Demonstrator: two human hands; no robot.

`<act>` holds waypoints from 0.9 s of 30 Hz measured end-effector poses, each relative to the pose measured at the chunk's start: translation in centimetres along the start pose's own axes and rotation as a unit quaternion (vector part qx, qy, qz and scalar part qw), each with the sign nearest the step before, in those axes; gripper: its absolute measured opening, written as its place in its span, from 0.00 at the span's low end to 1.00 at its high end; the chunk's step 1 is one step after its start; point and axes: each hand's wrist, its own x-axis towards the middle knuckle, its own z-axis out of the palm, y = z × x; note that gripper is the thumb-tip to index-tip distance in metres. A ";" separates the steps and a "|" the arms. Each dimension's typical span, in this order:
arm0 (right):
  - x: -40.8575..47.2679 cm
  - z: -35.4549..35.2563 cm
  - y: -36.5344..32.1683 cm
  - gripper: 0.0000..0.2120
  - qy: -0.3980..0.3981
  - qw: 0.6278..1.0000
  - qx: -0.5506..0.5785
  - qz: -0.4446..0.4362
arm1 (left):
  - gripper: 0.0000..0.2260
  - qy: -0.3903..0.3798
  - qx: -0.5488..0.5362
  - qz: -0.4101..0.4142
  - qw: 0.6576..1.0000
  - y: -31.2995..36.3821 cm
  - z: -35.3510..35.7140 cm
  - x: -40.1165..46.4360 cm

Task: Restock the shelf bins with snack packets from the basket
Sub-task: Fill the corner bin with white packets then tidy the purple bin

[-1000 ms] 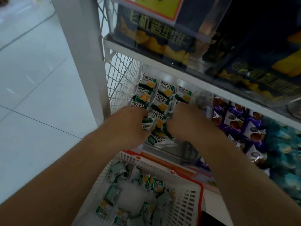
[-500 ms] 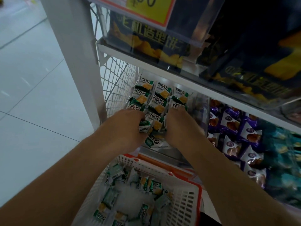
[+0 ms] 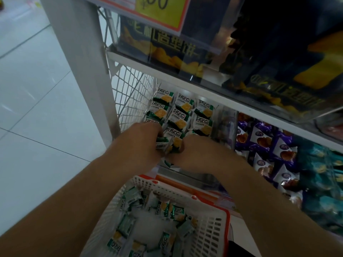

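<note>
Snack packets sit clamped between your left hand and right hand, pressed together at the bin's front, above the basket. One packet hangs below your hands; loosening your grip could drop it.

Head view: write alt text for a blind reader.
Both hands, left hand and right hand, press green snack packets into a clear shelf bin. A white basket holding more packets sits below.

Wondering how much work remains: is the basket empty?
No. The basket holds many green packets scattered over its floor.
</note>
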 end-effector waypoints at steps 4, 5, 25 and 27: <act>0.1 1.0 0.7 0.16 0.020 1.000 -0.001 0.006 | 0.13 -0.001 0.002 -0.002 1.000 -0.1 -0.1 -0.1; -0.2 0.5 0.8 0.14 0.031 0.999 -0.006 0.006 | 0.13 -0.002 0.000 -0.001 1.000 -0.1 -0.1 -0.2; -0.8 -0.2 0.8 0.03 0.003 0.990 -0.125 -0.065 | 0.13 -0.008 -0.021 0.001 1.000 -0.2 0.1 -0.3; 0.0 0.4 1.1 0.14 0.007 0.990 -0.118 -0.074 | 0.13 -0.003 -0.020 0.000 1.000 -0.3 0.2 -0.3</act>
